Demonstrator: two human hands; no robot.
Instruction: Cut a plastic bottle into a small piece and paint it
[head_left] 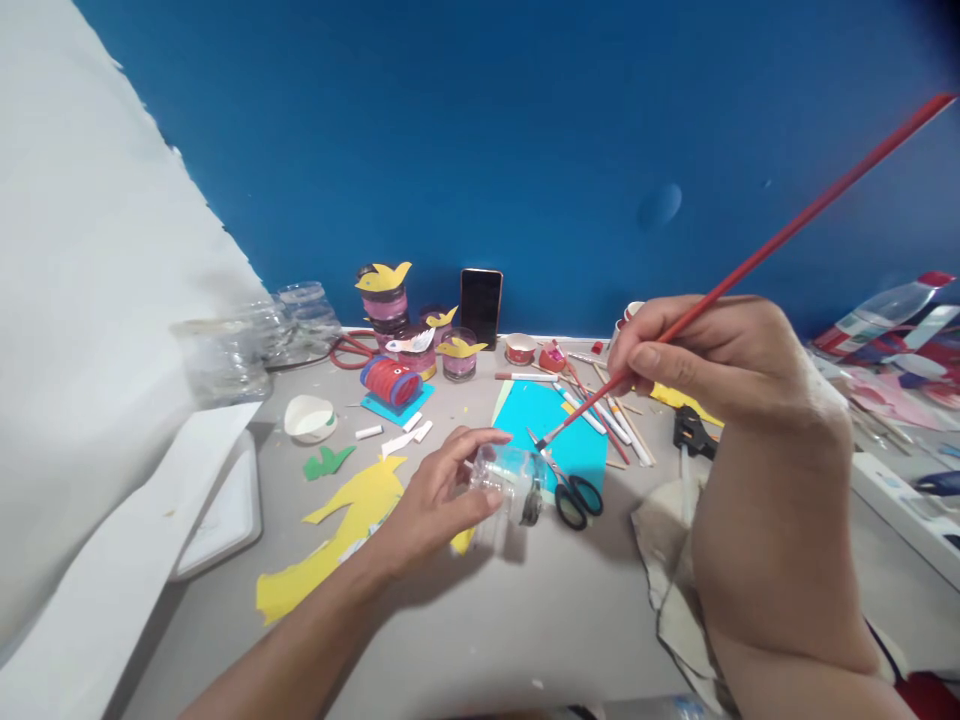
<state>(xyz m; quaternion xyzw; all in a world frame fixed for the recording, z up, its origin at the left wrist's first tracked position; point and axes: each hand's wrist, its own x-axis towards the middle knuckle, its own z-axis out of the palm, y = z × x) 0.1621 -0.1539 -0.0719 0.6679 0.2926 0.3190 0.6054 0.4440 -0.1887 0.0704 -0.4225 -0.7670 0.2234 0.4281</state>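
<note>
My left hand (pixel 446 490) grips a clear plastic bottle piece (pixel 506 470) lying sideways, with a dark band of paint around its right end. In my right hand (pixel 697 355) is a long red paintbrush (pixel 787 232), pinched between thumb and fingers. The brush's tip points down and left, near the bottle piece's painted end; whether they touch I cannot tell. Beneath and behind are a blue paper sheet (pixel 525 410) and black-handled scissors (pixel 574 500).
Yellow paper scraps (pixel 360 500) lie left of the bottle piece. Painted cups with paper birds (pixel 386 295) and a phone (pixel 481 305) stand by the blue wall. A glue gun (pixel 691 430) and a cloth (pixel 667 530) lie right; a white tray (pixel 225 510) is left.
</note>
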